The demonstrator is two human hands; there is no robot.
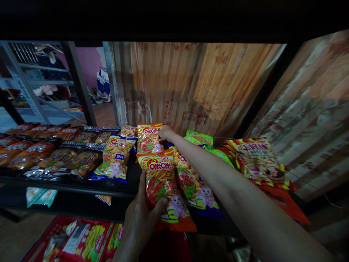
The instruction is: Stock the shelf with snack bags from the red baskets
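My left hand [144, 207] grips the lower left side of an orange snack bag [160, 182], its thumb across the front and a finger along the edge. The bag lies at the front of the black shelf. Farther back, my right hand [165, 134] is closed at the upper right edge of a second orange snack bag [147, 138], which leans upright. To the left rests a blue-and-yellow snack bag [116, 158]. Another blue-edged snack bag [188, 178] lies to the right, partly covered by my right forearm.
Rows of brown snack packs [81, 160] fill the shelf's left side. Green bags [200, 138] and a red-and-yellow bag [261, 160] stand at right. Below is a red basket [40, 236] with snack packets. Shelf posts [77, 83] and corrugated sheeting [191, 83] bound the space.
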